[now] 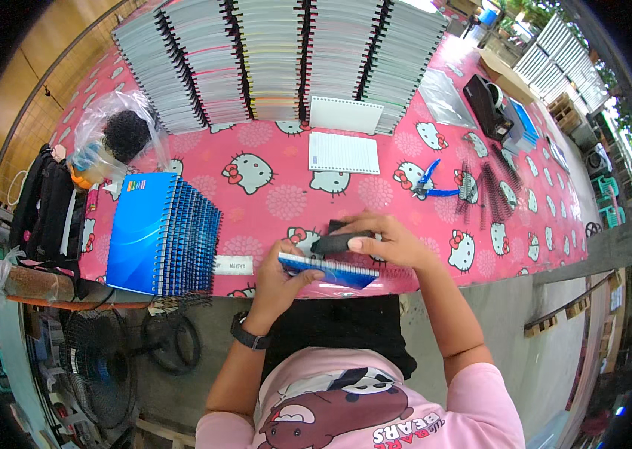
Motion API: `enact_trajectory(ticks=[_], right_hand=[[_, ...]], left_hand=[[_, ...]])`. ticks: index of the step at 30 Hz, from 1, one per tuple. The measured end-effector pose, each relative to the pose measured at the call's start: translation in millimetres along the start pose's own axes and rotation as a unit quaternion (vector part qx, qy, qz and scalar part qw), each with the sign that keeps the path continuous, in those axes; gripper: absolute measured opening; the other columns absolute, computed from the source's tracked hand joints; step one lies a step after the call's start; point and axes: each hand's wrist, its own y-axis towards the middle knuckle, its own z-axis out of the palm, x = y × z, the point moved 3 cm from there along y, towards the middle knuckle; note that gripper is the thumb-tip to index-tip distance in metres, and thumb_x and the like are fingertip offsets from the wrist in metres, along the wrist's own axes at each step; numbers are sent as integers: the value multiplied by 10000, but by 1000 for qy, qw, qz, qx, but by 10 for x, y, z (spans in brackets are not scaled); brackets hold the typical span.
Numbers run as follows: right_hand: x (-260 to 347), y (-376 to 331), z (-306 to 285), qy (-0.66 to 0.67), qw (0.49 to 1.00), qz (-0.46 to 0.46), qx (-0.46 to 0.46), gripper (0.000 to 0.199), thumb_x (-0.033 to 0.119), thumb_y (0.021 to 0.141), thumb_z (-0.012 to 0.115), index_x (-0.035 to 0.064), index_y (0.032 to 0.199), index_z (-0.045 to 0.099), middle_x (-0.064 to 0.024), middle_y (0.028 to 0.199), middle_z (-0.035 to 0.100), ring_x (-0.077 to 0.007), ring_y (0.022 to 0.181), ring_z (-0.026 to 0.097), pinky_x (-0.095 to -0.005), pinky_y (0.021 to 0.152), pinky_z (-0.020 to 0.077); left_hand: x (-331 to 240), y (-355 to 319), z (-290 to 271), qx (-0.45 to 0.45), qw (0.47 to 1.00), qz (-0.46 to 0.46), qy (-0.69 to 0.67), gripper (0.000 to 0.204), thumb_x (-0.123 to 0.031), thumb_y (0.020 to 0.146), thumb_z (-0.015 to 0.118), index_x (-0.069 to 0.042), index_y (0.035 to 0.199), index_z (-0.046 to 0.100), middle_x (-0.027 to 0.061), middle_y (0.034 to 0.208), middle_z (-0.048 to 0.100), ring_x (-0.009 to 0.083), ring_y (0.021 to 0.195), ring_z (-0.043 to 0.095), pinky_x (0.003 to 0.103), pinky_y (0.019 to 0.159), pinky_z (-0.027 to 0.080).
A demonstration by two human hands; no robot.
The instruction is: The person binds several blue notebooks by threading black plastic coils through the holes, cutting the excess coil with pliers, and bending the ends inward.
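Blue cover: the thin blue spiral-bound notebook (329, 270) lies flat at the near table edge, under both hands, glossy cover up, white wire coil along its far long side.
Left hand: the left hand (280, 278) is closed on the notebook's left end, thumb on top, fingers underneath.
Right hand: the right hand (386, 241) is curled around a dark grey oblong tool (337, 242), pressing it down just past the coil.
Doing it well: judged, keep the left grip steady so the book cannot slide, and run the tool square along the coil with even pressure.
Left of left hand: row of upright blue wire-bound notebooks (159, 236); small white label (233, 264) between.
Beyond right hand: white perforated paper pad (344, 153), blue-handled pliers (430, 179), loose black wire combs (492, 191).
Table: pink cartoon-print plastic tablecloth (271, 198) covers the table.
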Motion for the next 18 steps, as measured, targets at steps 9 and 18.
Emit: enact_trajectory(ticks=[9,18], right_hand=[[12,127,93,87,995,-53,-20,452,375,831,602,-29,1029,642,-194,1053,611,-284,986,563,-368,868,428],[153,235,-22,-415,895,-40,-157,578,379,699,714,45,1153,586,-197,1282,476,-384,1168,427,-443,965,380]], left_hand=[[1,-26,0,7,999,1,40,406,-138,661,818,-62,861,473,1,755,489,101,705,460,257,626,409],[56,7,12,10,999,44,12,406,-144,666,816,-57,866,474,15,770,494,104,707,455,255,639,408]])
